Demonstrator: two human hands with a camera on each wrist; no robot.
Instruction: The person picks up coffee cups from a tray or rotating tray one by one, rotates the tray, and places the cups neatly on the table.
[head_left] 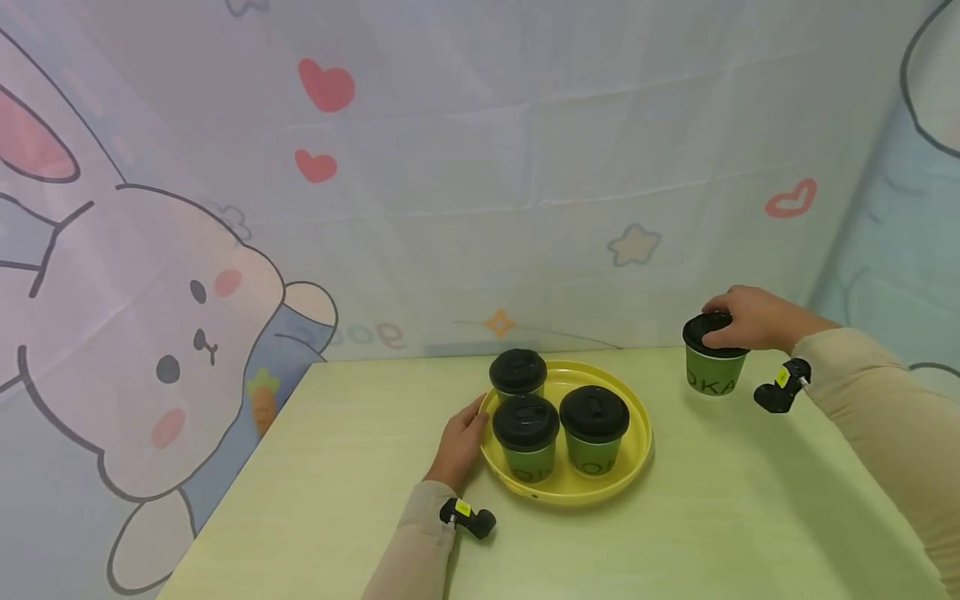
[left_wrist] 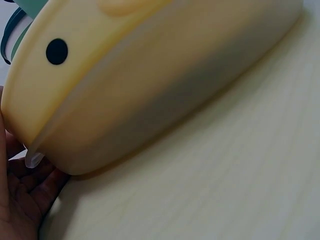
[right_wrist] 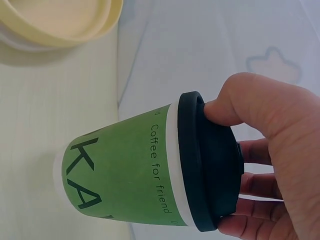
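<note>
On the right, my right hand grips a green paper coffee cup by its black lid, thumb on one side and fingers on the other. The right wrist view shows "Coffee for friend" printed below the cup's white rim. My left hand holds the left edge of a round yellow tray, its fingers tucked under the rim. Three similar lidded cups stand upright on the tray: one at the back left, one at the front left and one at the right.
The pale yellow-green table ends at the back against a hanging cloth printed with a rabbit, hearts and stars. Bare tabletop lies left of the tray and in front of it. The held cup is near the table's back right.
</note>
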